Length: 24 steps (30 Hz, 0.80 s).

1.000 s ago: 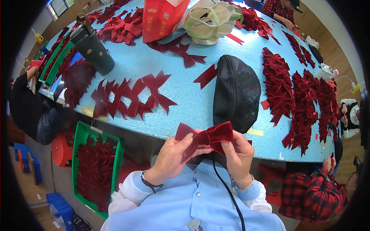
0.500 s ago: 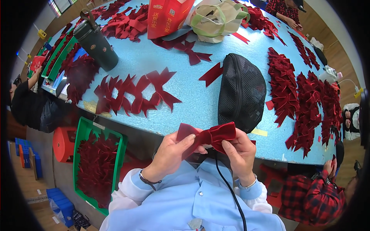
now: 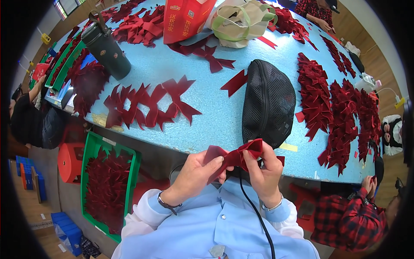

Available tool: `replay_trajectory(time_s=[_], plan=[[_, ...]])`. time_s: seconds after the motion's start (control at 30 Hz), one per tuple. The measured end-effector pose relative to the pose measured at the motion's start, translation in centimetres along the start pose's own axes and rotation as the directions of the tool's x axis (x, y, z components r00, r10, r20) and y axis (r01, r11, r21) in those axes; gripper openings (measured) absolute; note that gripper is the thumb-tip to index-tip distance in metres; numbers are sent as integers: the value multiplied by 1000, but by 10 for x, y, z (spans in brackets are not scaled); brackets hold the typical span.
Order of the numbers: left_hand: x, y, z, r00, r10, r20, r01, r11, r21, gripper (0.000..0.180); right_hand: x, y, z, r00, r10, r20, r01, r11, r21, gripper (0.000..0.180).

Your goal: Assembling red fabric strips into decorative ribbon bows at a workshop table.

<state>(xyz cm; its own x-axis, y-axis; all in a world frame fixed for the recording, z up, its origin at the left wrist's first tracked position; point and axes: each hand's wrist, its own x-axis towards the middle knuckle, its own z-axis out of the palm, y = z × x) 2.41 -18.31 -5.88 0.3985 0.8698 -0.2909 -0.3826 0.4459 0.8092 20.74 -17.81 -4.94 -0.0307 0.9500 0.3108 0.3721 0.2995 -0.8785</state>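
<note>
Between my two hands, just off the table's near edge, is a dark red velvet bow (image 3: 235, 158). My left hand (image 3: 196, 172) pinches its left part near the middle, thumb on top. With thumb and fingertips, my right hand (image 3: 263, 170) grips the loop on the right side. A red tail end shows beyond the right fingers. Right past my hands lies a black mesh pouch (image 3: 268, 105) with a zipper. A row of red velvet bows (image 3: 151, 103) is laid out on the table to the left.
Heaps of red bows (image 3: 317, 95) cover the table's right side. A dark tumbler (image 3: 108, 54), a red bag (image 3: 187, 21) and a cream tote (image 3: 235, 26) stand farther back. A green crate (image 3: 134, 172) of bows sits lower left, by a red stool (image 3: 69, 162). Other people work around the table.
My right fingers have moved inward over the right loop, which is now bunched and tilted upward. My left hand keeps its pinch, and the bow's left part slants lower.
</note>
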Motion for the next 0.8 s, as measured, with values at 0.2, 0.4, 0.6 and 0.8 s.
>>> replay_trajectory(time_s=[0.2, 0.4, 0.6, 0.8], plan=[[0, 5, 1, 999, 35, 26, -38, 995, 95, 26, -3, 7, 0, 986, 155, 61, -166, 939, 300, 22], [3, 2, -5, 997, 75, -12, -76, 996, -55, 27, -3, 12, -3, 997, 39, 67, -60, 935, 350, 25], [4, -1, -1, 997, 82, -12, -82, 997, 3, 28, -3, 20, -1, 999, 51, 4, -51, 967, 251, 25], [3, 2, 3, 996, 84, -13, -83, 993, 85, 28, -1, 18, 5, 997, 51, -66, -27, 944, 328, 21]])
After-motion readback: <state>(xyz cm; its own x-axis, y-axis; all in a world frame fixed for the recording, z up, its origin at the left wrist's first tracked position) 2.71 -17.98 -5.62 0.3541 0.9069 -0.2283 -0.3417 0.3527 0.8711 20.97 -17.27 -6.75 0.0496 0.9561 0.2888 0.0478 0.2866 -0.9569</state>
